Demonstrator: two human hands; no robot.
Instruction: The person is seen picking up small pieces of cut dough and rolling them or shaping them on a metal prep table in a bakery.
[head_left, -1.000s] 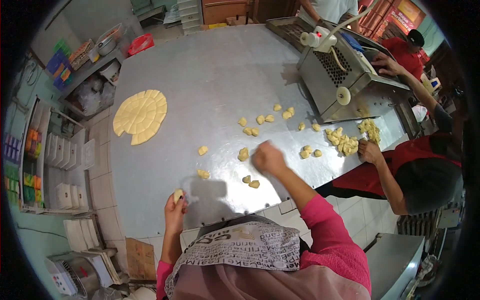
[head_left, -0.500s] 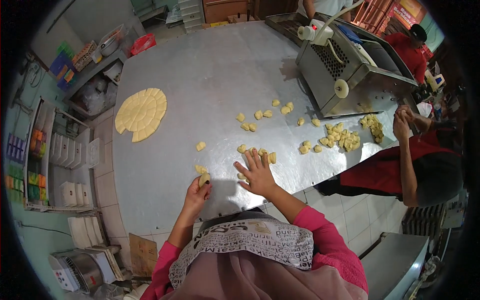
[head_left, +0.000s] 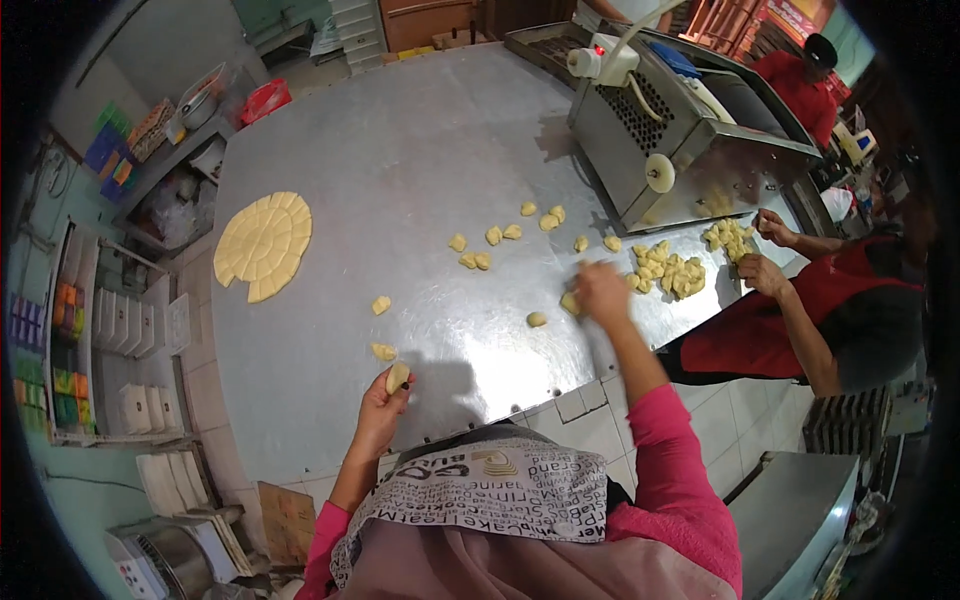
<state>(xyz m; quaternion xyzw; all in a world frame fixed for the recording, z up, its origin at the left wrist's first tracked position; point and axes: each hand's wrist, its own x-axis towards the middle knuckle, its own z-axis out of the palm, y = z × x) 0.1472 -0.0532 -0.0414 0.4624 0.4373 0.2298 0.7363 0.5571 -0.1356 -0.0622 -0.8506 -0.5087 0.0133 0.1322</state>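
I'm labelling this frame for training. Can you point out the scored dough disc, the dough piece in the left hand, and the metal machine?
Scored dough disc [head_left: 264, 244], head view, its middle.
Dough piece [head_left: 397, 376], head view, top showing above the left hand's fingers.
Metal machine [head_left: 690, 140], head view, its perforated front.

Your table [head_left: 400, 150] is bare sheet metal, smooth with a dull sheen and a bright glare patch near its front edge. The dough pieces [head_left: 500, 235] and the scored dough disc [head_left: 263, 245] by the left edge look soft and matt. The machine [head_left: 690, 150] at the far right corner is brushed metal.
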